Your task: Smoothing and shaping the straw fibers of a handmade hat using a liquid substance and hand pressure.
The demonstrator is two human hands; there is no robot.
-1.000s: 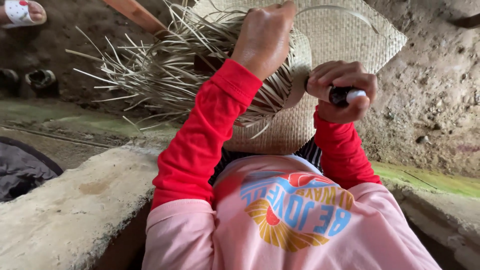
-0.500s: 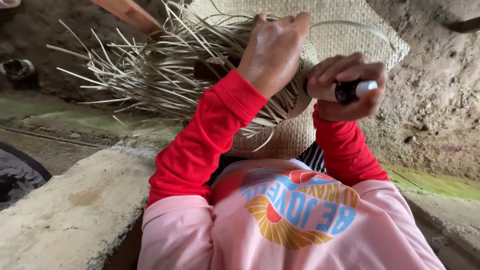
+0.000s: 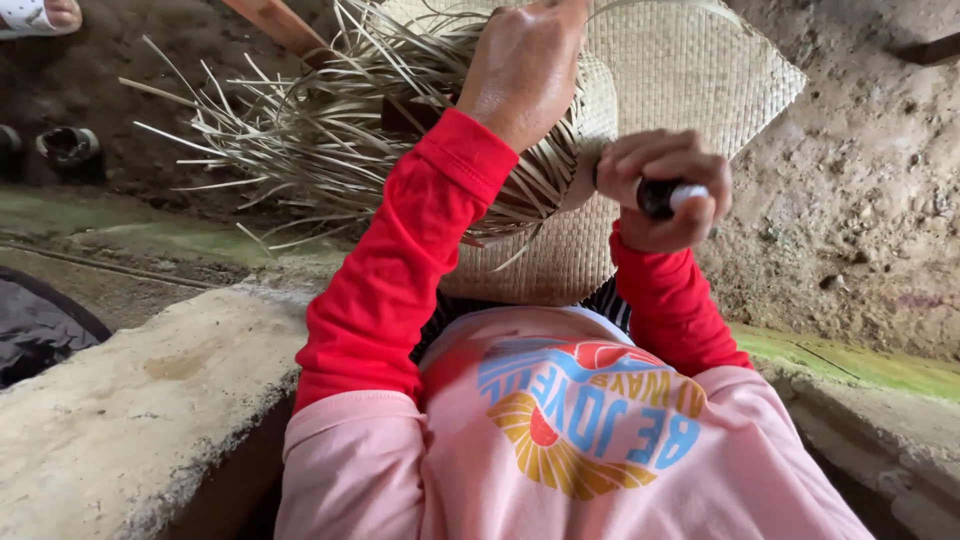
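While the left hand gripped the pale woven palm-leaf mat by its loose strips, the right hand, clenched on a small dark-handled tool, seemingly trimmed beside those fingers, needing careful aim.

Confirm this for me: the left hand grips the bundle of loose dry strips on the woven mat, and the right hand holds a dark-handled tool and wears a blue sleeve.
One detail is wrong: the sleeve on the right hand is red, not blue, as the head view shows. The rest holds: the left hand grips the loose dry strips of the woven mat, and the right hand holds a dark-handled tool.
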